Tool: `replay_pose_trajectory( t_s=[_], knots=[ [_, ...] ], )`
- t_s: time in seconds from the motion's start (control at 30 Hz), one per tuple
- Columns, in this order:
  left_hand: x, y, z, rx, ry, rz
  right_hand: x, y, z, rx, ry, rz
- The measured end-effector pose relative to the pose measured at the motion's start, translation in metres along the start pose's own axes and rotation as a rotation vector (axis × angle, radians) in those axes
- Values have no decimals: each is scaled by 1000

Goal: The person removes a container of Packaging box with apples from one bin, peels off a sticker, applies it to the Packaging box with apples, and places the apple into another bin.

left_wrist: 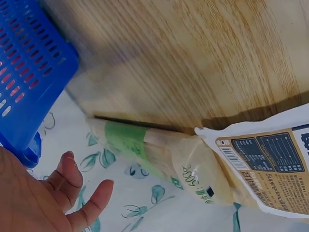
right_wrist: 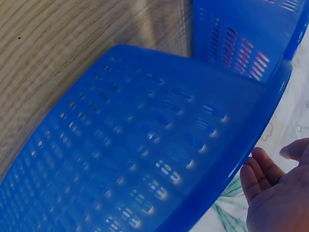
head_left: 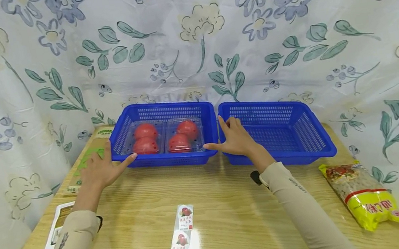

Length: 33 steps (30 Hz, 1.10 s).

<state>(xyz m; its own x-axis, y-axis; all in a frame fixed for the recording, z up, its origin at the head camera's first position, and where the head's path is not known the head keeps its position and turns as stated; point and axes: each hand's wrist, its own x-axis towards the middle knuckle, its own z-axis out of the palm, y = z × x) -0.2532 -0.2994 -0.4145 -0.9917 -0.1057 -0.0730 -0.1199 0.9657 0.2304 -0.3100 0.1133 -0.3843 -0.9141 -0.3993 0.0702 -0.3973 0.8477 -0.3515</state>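
Note:
At the left sides of the table, a blue plastic basket [head_left: 170, 159] holds two clear plastic boxes, each with two round red fruits [head_left: 146, 145] inside. My left hand [head_left: 100, 171] is at this basket's left front corner, its thumb tip at the front rim and its other fingers loosely spread outside. At the opposite front corner, the thumb of my right hand [head_left: 238, 139] reaches the rim. The right hand's other fingers extend over the gap toward a second blue basket [head_left: 284, 157], which has nothing in it. In the right wrist view those fingers are loosely bent beside the second basket's rim [right_wrist: 227, 174].
Two fruit labels on a strip [head_left: 180, 235] lie at the front middle of the wooden table. A yellow-ended clear food bag [head_left: 364, 195] is at right. Along the left edge lie a green and beige packet [head_left: 89, 159] and a white-edged pouch [head_left: 58, 225]. Floral cloth hangs behind.

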Motion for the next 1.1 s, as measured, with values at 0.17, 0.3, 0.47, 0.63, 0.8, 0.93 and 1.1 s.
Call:
replay_pose_trajectory(
  t_s=[0.17, 0.3, 0.47, 0.63, 0.8, 0.93, 1.1],
  knots=[
    [-2, 2, -1, 0, -8, -9, 4, -5, 4, -12, -9, -21],
    [-2, 3, -2, -7, -15, -16, 7, -9, 6, -31, -16, -28],
    [-2, 3, -1, -10, -19, -19, 11, -12, 9, -74, -15, -34],
    [-1, 1, -1, -14, -31, -13, 15, -16, 10, -125, -29, -33],
    [1, 0, -2, -28, -44, -14, 22, -20, 11, -184, -53, -12],
    [0, 1, -3, -27, -52, -21, 26, -26, 10, -211, -78, 0],
    [0, 1, -4, -20, -68, -23, 30, -31, 13, -253, -102, 7]
  ],
)
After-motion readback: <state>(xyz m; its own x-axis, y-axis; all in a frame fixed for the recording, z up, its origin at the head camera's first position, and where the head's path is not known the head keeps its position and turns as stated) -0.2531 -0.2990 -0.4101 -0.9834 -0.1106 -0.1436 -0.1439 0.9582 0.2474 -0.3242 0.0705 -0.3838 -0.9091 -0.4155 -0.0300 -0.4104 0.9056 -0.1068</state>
